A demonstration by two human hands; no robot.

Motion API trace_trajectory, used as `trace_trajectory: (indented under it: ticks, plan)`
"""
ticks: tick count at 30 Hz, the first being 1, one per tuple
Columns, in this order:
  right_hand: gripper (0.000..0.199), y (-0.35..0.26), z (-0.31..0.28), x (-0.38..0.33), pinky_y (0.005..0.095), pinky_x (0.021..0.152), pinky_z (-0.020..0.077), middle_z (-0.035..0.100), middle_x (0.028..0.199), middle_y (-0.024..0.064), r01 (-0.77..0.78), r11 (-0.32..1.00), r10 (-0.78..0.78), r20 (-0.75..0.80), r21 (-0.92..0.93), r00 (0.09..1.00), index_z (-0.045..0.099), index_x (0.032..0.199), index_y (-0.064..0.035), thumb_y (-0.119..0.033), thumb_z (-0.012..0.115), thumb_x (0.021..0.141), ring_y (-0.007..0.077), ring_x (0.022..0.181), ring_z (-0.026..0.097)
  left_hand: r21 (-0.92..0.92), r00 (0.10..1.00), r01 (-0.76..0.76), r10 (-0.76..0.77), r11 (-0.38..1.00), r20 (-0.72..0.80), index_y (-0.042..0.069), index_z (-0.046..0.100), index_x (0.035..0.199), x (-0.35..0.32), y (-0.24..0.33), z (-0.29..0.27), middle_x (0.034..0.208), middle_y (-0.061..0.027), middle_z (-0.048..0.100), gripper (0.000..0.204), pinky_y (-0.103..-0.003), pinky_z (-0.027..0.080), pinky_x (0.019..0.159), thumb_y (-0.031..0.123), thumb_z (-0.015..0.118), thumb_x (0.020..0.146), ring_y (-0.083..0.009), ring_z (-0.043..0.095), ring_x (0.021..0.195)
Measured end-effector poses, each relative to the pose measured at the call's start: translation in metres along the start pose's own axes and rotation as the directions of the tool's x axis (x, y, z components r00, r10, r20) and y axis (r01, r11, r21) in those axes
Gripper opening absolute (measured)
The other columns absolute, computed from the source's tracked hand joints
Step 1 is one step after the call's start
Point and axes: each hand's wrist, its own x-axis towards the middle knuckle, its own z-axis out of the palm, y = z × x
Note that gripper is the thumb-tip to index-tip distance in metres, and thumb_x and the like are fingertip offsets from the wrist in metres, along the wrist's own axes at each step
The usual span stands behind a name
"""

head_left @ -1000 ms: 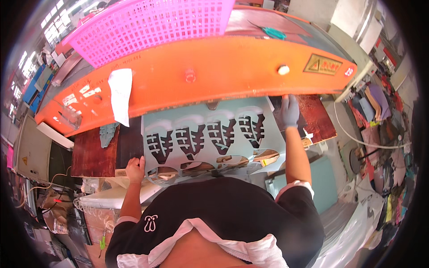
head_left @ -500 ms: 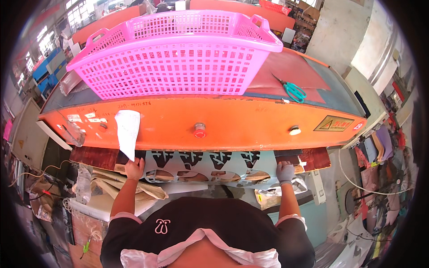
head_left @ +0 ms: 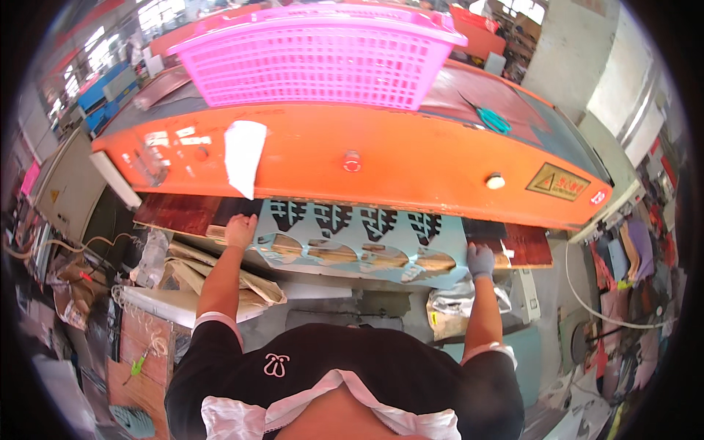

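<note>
Guessing this is the lining-up step, so the next move calls for keeping both sides level. Left hand (head_left: pixel 240 230) and gloved right hand (head_left: pixel 481 262) have fingers bent at the red board's (head_left: pixel 526 243) front edge; can't tell how tight either grip is. Blue-green sheet (head_left: pixel 356 236) between them, far part hidden by the orange beam (head_left: pixel 440 161), spiky and rounded cutouts everywhere.

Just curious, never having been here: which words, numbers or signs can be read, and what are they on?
Yellow plate, right part of the orange machine front: warning triangle and lettering, wording not copied here.
Round red sticker beside it: too small to read.
White paper slip on that front: any writing too blurred.
White labels at its left: too small to read.
Grey cabinet, left: a yellow triangle sign, no readable words.
</note>
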Motion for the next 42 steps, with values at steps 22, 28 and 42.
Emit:
trace_trajectory:
  ticks: [22,28,42]
  plan:
    - [0.03,-0.097,-0.021,0.008,0.0436,0.063,0.0439,0.062,0.075,0.0159,-0.379,0.924,0.384,-0.147,0.056,0.912,0.067,0.072,-0.0024,-0.029,0.057,0.082,0.0329,0.069,0.059,-0.077,0.988,-0.143,0.138,0.987,-0.068,0.004,0.043,0.054,0.015,-0.035,-0.064,0.062,-0.0121,0.044,0.032,-0.044,0.037,0.054,0.014,0.062,0.078,-0.0322,0.047,0.061]
    - [0.034,-0.106,-0.015,0.119,0.0405,0.078,0.047,0.061,0.094,0.0171,-0.292,0.941,0.315,-0.13,0.168,0.94,0.062,0.097,0.0003,-0.03,0.063,0.082,0.0338,0.089,0.059,-0.161,0.984,-0.047,0.074,0.986,0.163,0.004,0.043,0.055,0.08,-0.003,-0.063,0.062,-0.0121,0.044,0.032,-0.044,0.037,0.055,0.014,0.062,0.08,-0.0322,0.048,0.062]
    - [0.085,-0.344,0.057,0.231,0.0397,0.089,0.0438,0.03,0.143,0.0185,-0.237,0.972,0.2,0.506,0.009,0.839,0.043,0.131,-0.0097,-0.055,0.068,0.063,0.04,0.111,0.048,-0.313,0.743,-0.46,0.553,0.831,0.377,0.008,0.052,0.122,0.147,0.2,0.104,0.138,-0.0094,0.041,0.042,-0.049,0.023,0.106,0.03,0.055,0.086,-0.0296,0.033,0.13]
